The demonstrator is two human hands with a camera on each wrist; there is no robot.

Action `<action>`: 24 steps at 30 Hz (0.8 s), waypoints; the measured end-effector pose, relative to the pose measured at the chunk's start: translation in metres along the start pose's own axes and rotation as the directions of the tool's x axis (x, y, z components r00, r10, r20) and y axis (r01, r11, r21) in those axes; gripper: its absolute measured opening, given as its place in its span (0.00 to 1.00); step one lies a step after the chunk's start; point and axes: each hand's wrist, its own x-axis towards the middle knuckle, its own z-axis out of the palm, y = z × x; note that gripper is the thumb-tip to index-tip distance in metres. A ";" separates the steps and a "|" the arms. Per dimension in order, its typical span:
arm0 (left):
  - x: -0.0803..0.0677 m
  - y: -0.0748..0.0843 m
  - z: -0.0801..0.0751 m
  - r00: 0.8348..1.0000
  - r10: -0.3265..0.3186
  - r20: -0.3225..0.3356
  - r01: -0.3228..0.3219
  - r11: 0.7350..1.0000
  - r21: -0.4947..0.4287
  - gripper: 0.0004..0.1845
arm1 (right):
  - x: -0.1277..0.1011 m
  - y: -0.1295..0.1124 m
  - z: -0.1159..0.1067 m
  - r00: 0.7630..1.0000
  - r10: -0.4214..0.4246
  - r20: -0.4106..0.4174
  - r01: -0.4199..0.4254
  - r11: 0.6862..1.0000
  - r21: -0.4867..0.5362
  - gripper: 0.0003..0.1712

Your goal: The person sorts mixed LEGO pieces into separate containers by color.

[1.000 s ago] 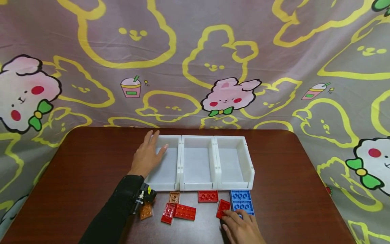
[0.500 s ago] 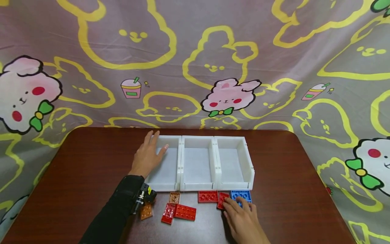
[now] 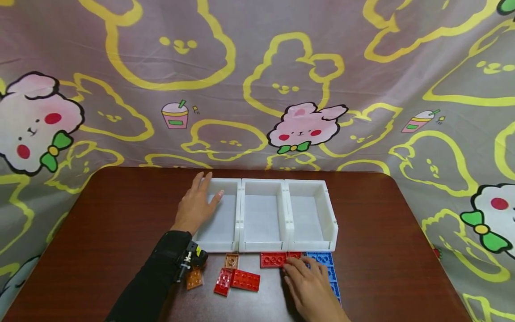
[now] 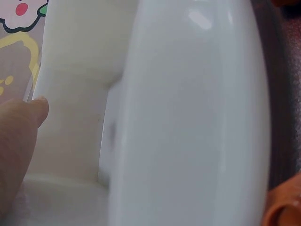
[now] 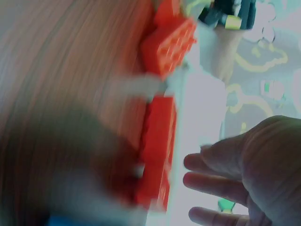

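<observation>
Right hand (image 3: 310,286) fingers flat on small red brick (image 3: 294,256), no pinch; left hand (image 3: 196,205) spread, bracing left tray (image 3: 219,245). I'd pinch the brick's edges.

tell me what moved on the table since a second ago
The right hand slid forward and left over the blue studded plate, pushing the small red square brick up beside the red rectangular brick. The left hand stayed on the white three-compartment tray; other bricks unchanged.
</observation>
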 end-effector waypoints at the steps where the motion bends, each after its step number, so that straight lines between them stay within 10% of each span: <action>1: 0.000 0.000 0.000 1.000 0.000 -0.002 0.000 1.000 0.000 0.41 | 0.002 -0.006 0.000 1.000 -0.014 0.020 0.014 1.000 0.006 0.19; 8: 0.001 0.000 0.000 1.000 -0.005 -0.003 0.005 1.000 -0.001 0.41 | 0.022 -0.054 0.014 0.978 -0.183 0.104 0.186 0.982 -0.021 0.32; 15: -0.003 0.000 0.004 1.000 -0.005 -0.002 0.005 1.000 -0.014 0.41 | 0.033 -0.072 0.036 0.953 -0.301 -0.038 0.294 0.947 -0.130 0.34; 24: -0.001 0.000 0.001 1.000 0.002 -0.009 -0.002 1.000 -0.029 0.40 | 0.012 -0.042 0.010 0.995 -0.095 0.024 0.085 0.960 0.267 0.25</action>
